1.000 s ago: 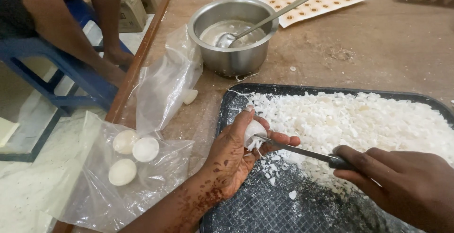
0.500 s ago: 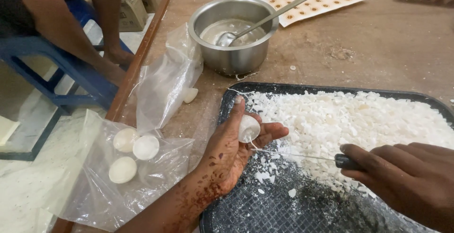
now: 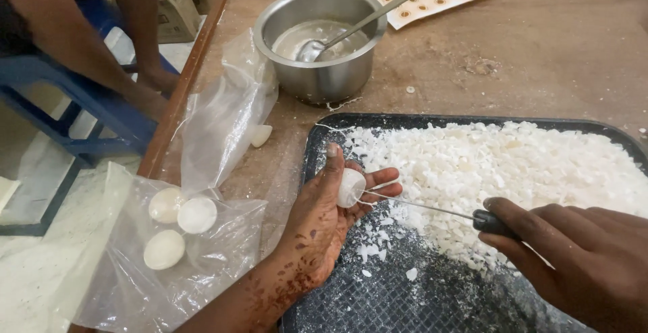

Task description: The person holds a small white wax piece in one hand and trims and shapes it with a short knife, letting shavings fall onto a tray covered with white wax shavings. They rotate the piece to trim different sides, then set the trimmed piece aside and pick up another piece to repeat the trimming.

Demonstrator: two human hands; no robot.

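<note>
Over tray's near-left edge (image 3: 307, 171) | left hand (image 3: 317, 225) grips white piece (image 3: 351, 188) | right hand (image 3: 580, 259) grips knife (image 3: 432, 208)

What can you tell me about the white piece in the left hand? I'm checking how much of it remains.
The white piece is a small rounded lump, pale and waxy-looking, pinched between the thumb and fingers of the left hand above the black tray. The thin blade of the knife, held by the right hand, meets its right side. Its back is hidden.
</note>
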